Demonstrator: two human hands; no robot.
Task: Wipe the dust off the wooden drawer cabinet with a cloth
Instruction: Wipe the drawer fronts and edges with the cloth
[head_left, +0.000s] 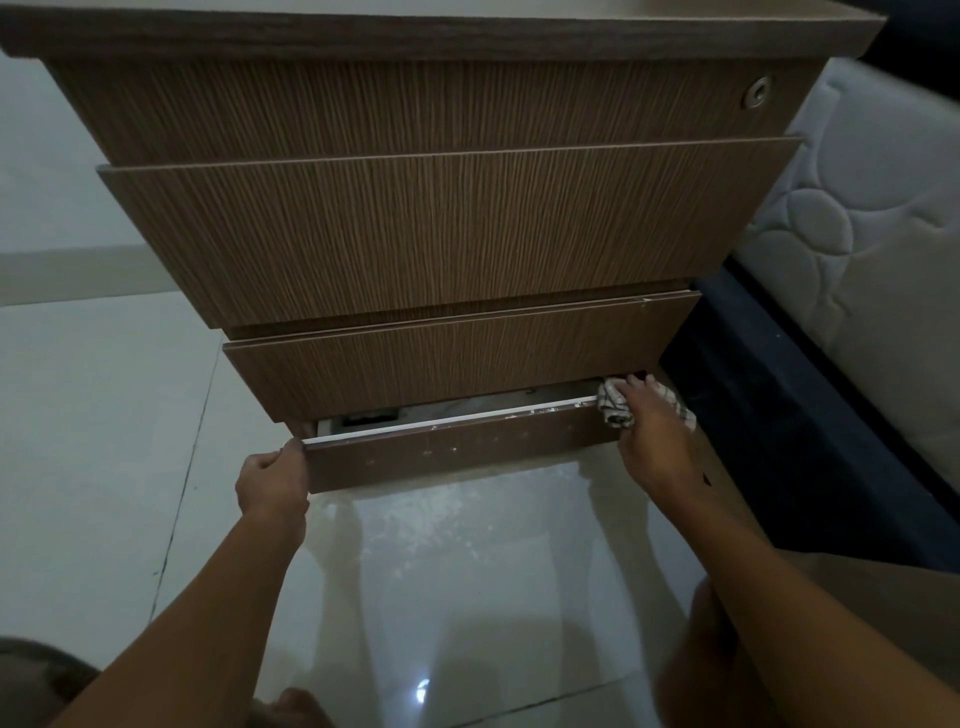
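A wooden drawer cabinet (441, 234) with vertical grain fills the upper view, its drawers stepping outward. The bottom drawer (457, 452) is pulled out a little, showing a white inner rim. My left hand (270, 480) grips the drawer front's left end. My right hand (652, 431) presses a checked cloth (613, 402) onto the drawer's top edge at its right end. The cloth is bunched under my fingers, and part of it pokes out on the right of the hand.
A glossy pale tiled floor (104, 415) lies under and left of the cabinet. A quilted white mattress (872, 234) on a dark bed base (779, 415) stands close on the right. A round lock (758, 92) sits on the top drawer.
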